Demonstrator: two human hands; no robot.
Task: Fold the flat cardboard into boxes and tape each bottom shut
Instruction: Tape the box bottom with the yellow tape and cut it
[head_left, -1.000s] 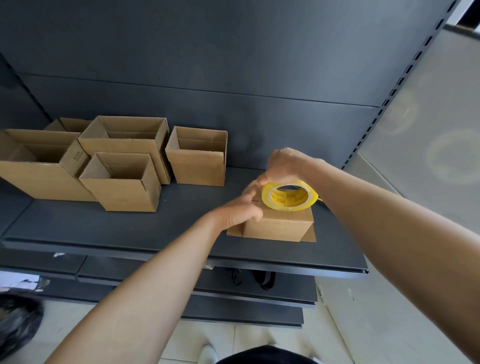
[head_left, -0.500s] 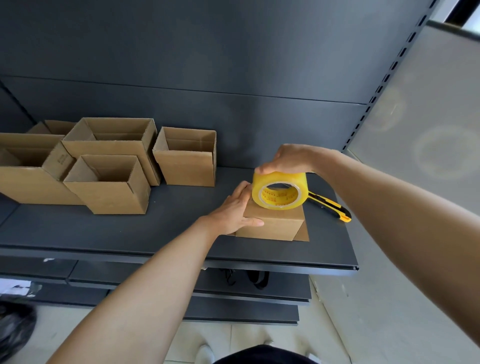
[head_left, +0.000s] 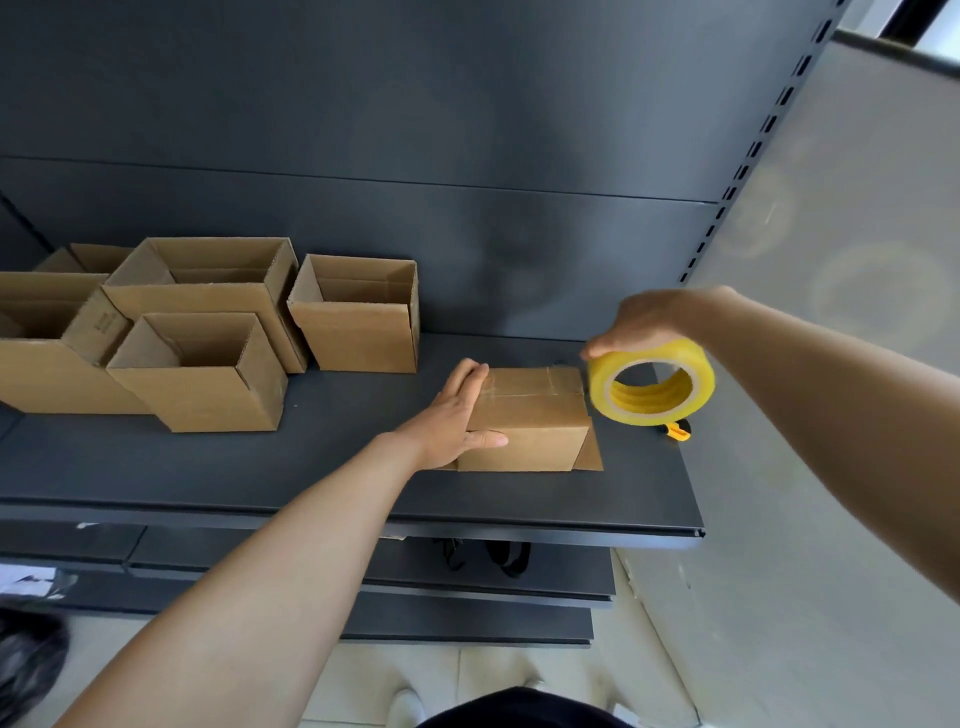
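Observation:
A small cardboard box lies bottom-up on the dark shelf, clear tape across its closed flaps. My left hand presses flat on the box's left end, fingers straight, thumb along the front face. My right hand grips a yellow-cored roll of clear tape from above, holding it just right of the box's far right corner. A strip of tape seems to run from the roll to the box.
Several open folded boxes stand at the left and back of the shelf. A yellow utility knife peeks out under the tape roll. The shelf's right end meets a grey wall; lower shelves sit below.
My right hand has pulled the tape roll off the box top to the right, past its far corner, uncovering the taped seam. My left hand has flattened on the box's left end.

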